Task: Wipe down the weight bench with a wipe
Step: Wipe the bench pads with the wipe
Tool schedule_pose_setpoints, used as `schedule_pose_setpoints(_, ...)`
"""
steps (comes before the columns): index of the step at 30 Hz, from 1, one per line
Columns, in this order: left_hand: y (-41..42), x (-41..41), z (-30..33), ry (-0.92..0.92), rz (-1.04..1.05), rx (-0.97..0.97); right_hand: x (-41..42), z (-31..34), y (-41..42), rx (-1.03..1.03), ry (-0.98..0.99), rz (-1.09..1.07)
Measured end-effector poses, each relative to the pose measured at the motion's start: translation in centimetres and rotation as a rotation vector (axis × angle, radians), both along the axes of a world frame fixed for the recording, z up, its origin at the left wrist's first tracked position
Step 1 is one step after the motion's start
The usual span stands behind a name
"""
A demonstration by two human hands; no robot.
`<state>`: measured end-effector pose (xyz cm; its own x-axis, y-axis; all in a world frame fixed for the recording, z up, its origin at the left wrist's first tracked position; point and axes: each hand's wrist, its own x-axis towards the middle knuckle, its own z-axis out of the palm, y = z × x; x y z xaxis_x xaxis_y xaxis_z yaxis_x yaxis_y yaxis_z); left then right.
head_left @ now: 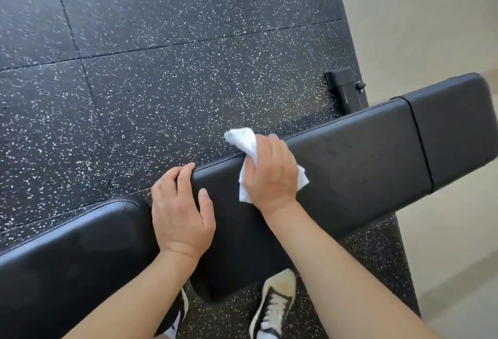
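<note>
wipe [249,147] under right hand [272,174], bench [363,155]

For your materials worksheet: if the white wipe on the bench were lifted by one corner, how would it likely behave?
The wipe would probably hang limp: it already bunches and folds under the right hand. It looks thin, so likely very light. Pushed along the weight bench, it would probably crumple rather than slide flat unless pressed down.
</note>
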<state>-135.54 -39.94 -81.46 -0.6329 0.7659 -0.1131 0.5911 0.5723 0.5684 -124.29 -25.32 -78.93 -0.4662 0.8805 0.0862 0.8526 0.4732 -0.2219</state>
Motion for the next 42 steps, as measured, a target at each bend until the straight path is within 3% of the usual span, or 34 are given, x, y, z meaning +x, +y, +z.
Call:
schedule_pose_setpoints(4,0.0,0.0,0.2,-0.006,0.019,-0.002,-1.6,-0.1,2.9,-0.053,-0.020,0.145)
schedule_pose_setpoints(10,0.3,0.1,1.7,-0.010,0.003,-0.059,-2.0,0.2,4.1,-0.191,-0.038,0.181)
schedule_pose_setpoints(14,1.0,0.7,2.8,0.234,-0.264,-0.245,-1.1,0.6,3.5,-0.183,0.000,0.255)
schedule_pose_setpoints(18,2.2,1.9,3.5,0.291,-0.354,-0.295,5.0,0.8,-1.3,-0.022,0.070,0.347)
schedule_pose_setpoints(22,5.7,3.8,3.2,0.297,-0.385,-0.252,15.5,0.1,-5.9,-0.045,0.028,0.475)
schedule_pose_setpoints(28,13.2,7.9,2.3,0.232,-0.306,-0.296,25.6,-0.1,-4.4,-0.040,0.001,0.399)
schedule_pose_setpoints(32,13.1,7.8,1.9,0.263,-0.249,-0.250,23.3,-0.5,-1.2,0.015,0.036,0.154)
schedule_pose_setpoints(37,13.2,7.8,1.1,0.296,-0.245,-0.227,14.1,-0.7,4.5,0.028,0.134,-0.066)
schedule_pose_setpoints(42,13.3,7.8,1.0,0.358,-0.269,-0.210,4.7,-1.0,9.8,0.005,0.077,-0.068)
